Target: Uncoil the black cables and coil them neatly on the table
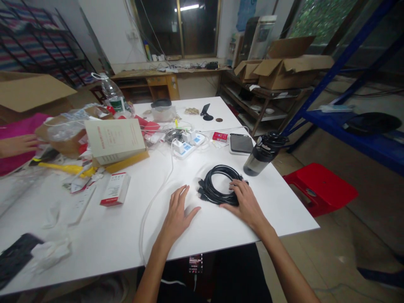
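Note:
A coil of black cable lies on the white table in front of me, its plug ends sticking out on the left side. My right hand has its fingers hooked over the right side of the coil, with the thumb along the near edge. Left of the coil, my left hand hovers at the tabletop, its thumb spread from the fingers and nothing in it. A dark-lidded bottle stands just beyond my right hand.
White power strips with chargers sit behind the coil, near a red box and a dark flat device. A red-and-white box and clutter lie left. Another person's hand shows far left. A red stool stands right.

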### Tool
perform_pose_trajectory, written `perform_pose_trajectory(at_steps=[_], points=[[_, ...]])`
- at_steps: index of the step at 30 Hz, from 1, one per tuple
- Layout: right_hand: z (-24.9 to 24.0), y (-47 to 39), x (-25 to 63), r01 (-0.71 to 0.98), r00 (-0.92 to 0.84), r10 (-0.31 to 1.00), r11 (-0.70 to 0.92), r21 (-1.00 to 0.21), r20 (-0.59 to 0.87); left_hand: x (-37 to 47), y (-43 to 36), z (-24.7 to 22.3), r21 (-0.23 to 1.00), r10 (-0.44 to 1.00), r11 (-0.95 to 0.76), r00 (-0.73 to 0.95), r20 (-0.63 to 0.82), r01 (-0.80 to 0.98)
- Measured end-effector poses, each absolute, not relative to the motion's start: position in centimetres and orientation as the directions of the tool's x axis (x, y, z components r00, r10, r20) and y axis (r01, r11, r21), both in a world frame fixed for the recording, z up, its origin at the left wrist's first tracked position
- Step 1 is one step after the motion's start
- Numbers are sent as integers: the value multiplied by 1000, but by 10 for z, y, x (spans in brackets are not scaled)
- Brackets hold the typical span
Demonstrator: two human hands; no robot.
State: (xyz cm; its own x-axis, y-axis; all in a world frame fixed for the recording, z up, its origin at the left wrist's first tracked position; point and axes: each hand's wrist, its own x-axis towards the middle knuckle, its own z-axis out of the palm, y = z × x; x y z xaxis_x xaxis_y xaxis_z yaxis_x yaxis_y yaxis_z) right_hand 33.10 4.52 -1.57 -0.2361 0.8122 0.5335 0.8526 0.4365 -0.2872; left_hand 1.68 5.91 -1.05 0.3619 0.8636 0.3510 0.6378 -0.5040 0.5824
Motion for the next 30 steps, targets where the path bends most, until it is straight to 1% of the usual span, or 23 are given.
perform_pose_trajectory(at_steps=[5, 8, 12, 19, 26, 30], points=[[-9, 34, 330, 835, -159, 768, 440, -330, 621, 15, 63, -19, 606, 888, -452, 266, 375, 655], [-4, 29, 332, 824, -87, 752, 423, -376, 654, 14, 66, -20, 625, 891, -436, 215, 400, 648], [-3, 29, 332, 826, -25, 738, 395, -403, 674, 14, 67, -19, 648, 895, -418, 169, 412, 637], [-5, 32, 331, 825, -16, 738, 391, -409, 674, 14, 68, -19, 624, 889, -428, 181, 421, 653], [-6, 33, 331, 800, 25, 749, 382, -462, 662, 14, 67, -17, 637, 896, -418, 180, 405, 648], [-7, 34, 331, 797, 34, 753, 376, -472, 657, 14, 68, -18, 629, 891, -428, 186, 414, 649]])
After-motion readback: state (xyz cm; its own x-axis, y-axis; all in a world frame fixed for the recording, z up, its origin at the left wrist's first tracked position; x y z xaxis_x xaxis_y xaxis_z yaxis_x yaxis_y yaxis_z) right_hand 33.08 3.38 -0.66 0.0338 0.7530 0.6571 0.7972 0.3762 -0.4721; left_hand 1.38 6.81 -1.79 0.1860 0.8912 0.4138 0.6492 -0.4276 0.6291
